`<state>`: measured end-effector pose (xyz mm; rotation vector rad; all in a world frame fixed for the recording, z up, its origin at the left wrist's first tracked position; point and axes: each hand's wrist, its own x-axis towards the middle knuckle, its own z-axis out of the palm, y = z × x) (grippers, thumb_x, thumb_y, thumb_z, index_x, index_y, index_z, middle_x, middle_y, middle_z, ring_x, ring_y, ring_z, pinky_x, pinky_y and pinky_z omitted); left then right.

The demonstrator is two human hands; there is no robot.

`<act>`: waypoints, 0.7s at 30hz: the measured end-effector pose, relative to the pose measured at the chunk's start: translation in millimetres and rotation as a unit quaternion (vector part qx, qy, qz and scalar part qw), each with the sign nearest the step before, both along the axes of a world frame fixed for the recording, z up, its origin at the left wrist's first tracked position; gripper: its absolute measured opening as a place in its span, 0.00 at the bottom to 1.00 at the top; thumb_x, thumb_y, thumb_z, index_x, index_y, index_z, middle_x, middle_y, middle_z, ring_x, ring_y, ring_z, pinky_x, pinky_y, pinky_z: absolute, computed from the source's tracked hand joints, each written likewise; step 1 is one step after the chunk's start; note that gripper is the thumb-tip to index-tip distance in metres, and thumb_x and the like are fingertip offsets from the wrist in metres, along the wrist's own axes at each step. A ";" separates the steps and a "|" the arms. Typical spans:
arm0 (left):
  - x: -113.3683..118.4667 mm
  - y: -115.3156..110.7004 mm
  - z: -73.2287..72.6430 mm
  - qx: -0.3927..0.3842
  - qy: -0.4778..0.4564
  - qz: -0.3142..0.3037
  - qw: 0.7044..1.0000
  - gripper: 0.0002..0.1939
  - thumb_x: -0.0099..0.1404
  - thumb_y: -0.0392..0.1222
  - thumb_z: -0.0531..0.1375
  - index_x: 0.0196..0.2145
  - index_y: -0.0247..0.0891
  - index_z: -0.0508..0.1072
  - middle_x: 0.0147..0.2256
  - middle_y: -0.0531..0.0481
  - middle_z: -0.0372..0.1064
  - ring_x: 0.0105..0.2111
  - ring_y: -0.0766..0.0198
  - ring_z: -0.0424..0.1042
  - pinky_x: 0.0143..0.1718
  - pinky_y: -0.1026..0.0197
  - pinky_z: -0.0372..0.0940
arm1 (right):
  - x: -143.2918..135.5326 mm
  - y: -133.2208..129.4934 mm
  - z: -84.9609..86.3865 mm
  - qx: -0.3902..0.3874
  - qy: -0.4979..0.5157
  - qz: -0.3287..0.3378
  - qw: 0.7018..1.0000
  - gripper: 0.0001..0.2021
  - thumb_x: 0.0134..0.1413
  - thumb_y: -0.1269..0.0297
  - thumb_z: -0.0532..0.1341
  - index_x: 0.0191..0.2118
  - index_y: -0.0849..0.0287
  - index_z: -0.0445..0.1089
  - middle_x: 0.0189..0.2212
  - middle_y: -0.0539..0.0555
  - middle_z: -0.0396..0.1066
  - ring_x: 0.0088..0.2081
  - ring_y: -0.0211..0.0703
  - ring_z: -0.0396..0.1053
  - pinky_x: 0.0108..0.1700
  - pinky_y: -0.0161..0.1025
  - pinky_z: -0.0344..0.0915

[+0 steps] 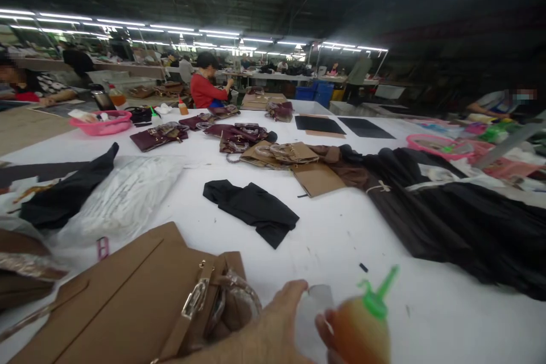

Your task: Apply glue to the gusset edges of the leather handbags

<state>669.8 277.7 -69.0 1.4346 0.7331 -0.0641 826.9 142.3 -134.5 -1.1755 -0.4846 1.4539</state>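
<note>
My left hand (273,324) reaches in from the bottom, blurred, its fingers against a translucent whitish piece (319,298) whose kind I cannot make out. Just right of it, the fingertips of my right hand (325,327) press on a squeeze bottle (362,330) of amber liquid with a green nozzle, tilted to the right; the rest of that hand is hidden. Beside my left hand lies a brown handbag (115,290), with a metal clasp and plastic-wrapped handles. A folded black cloth piece (251,207) rests on the white table farther out.
Dark fabric (435,210) is heaped on the right. A plastic bag (123,196) lies left. Tan (277,153) and maroon bags (160,135) stretch across the table, with a pink basket (102,123) beyond. A person in red (207,88) sits at the far side.
</note>
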 end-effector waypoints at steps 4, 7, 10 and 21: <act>0.4 1.7 14.4 -0.063 -0.094 0.082 0.990 0.32 0.39 0.33 0.65 0.46 0.41 0.66 0.38 0.49 0.71 0.37 0.58 0.70 0.31 0.64 0.65 | -64.1 58.0 12.4 0.013 0.163 -0.096 0.982 0.28 0.43 0.36 0.59 0.41 0.53 0.75 0.41 0.53 0.75 0.40 0.45 0.71 0.36 0.38 0.68; -15.8 28.9 32.3 -0.024 -0.137 0.185 0.973 0.18 0.42 0.31 0.62 0.33 0.39 0.68 0.23 0.56 0.67 0.23 0.65 0.66 0.20 0.67 0.59 | -95.8 103.3 30.3 0.013 0.263 -0.043 0.964 0.31 0.46 0.35 0.57 0.45 0.57 0.72 0.37 0.53 0.75 0.33 0.37 0.71 0.32 0.31 0.66; -38.0 61.8 41.4 0.057 -0.121 0.284 0.949 0.16 0.41 0.35 0.64 0.31 0.37 0.68 0.21 0.55 0.67 0.23 0.63 0.67 0.21 0.65 0.62 | -92.8 149.0 44.0 -0.065 0.029 0.143 0.987 0.45 0.45 0.27 0.36 0.38 0.63 0.72 0.22 0.53 0.71 0.18 0.33 0.63 0.23 0.32 0.62; -86.3 133.4 -14.2 0.078 -0.073 0.487 0.867 0.28 0.44 0.51 0.67 0.40 0.35 0.68 0.28 0.51 0.71 0.27 0.60 0.70 0.28 0.60 0.66 | 62.1 309.8 35.0 -0.208 -0.699 0.046 0.683 0.15 0.59 0.60 0.58 0.49 0.61 0.65 0.49 0.58 0.64 0.48 0.51 0.64 0.48 0.53 0.62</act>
